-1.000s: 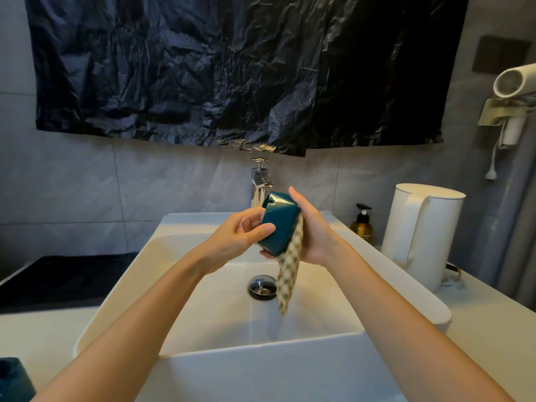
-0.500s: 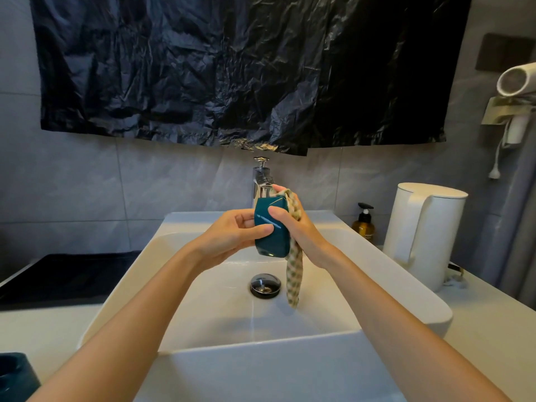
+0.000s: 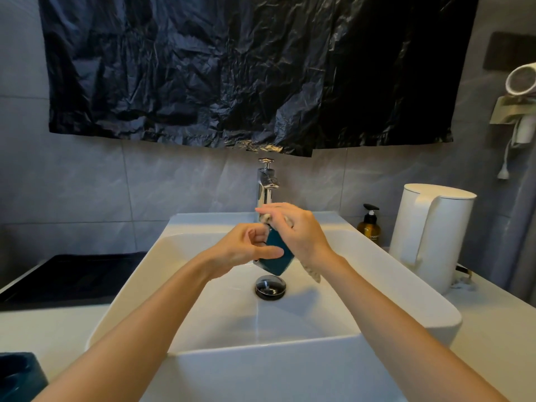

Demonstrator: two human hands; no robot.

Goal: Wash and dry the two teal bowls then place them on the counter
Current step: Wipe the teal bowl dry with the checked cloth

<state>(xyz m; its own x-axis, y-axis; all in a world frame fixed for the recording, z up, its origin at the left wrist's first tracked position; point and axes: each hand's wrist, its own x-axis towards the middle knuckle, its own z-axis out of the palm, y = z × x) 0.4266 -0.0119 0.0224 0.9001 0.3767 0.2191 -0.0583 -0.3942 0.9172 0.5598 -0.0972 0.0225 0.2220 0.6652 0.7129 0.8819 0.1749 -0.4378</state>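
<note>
Bowl [image 3: 278, 254] and cloth [image 3: 311, 273] between both hands, above sink [image 3: 377, 291].

Single head-worn wide-angle view, facing forward and down from above the near rim of the white sink [image 3: 443, 317], with both forearms entering from the bottom edge. View faces the tiled back wall squarely, faucet [image 3: 265, 187] near centre and black plastic sheet [image 3: 246, 68] across the top; straight lines bow toward the edges. Close range: basin fills the lower half.
</note>
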